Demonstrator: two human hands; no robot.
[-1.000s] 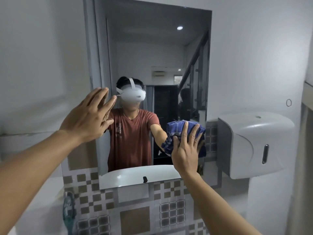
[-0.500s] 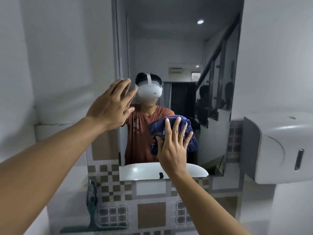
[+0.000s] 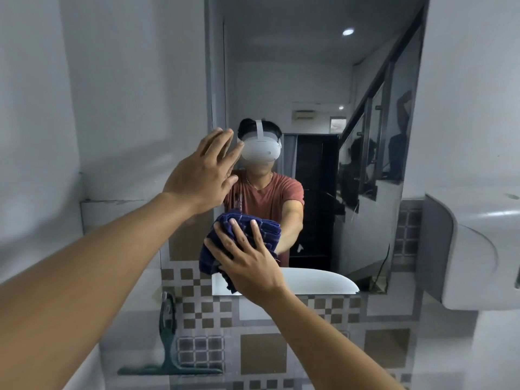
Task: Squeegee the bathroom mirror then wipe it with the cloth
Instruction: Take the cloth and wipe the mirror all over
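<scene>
Head view: nearest the camera, two bare forearms rise from the lower edge toward the wall. At about 7 o'clock in the frame, a dark green squeegee [image 3: 168,344] stands against the patterned tile wall [image 3: 281,319]; its long handle runs upright, pointing to 12 o'clock, and its blade lies flat along the bottom, running from 9 to 3 o'clock. No hand touches it.

Further in, just below centre, the right hand [image 3: 247,260] spreads its fingers over a bunched dark blue cloth [image 3: 222,237] and presses it against the lower left part of the mirror [image 3: 309,80], its fingers pointing to about 11 o'clock. The cloth is a crumpled wad, its longer side tilted from 7 toward 1 o'clock, overlapping the mirror's lower edge.

Up at 11 o'clock from the cloth, the left hand [image 3: 205,175] is held flat and open, fingers together and aimed to 1 o'clock, at the mirror's left edge; it holds nothing, and whether it touches the glass cannot be told.

At 3 o'clock, a white wall dispenser [image 3: 478,249] hangs beside the mirror. The mirror's long axis runs upright.
</scene>
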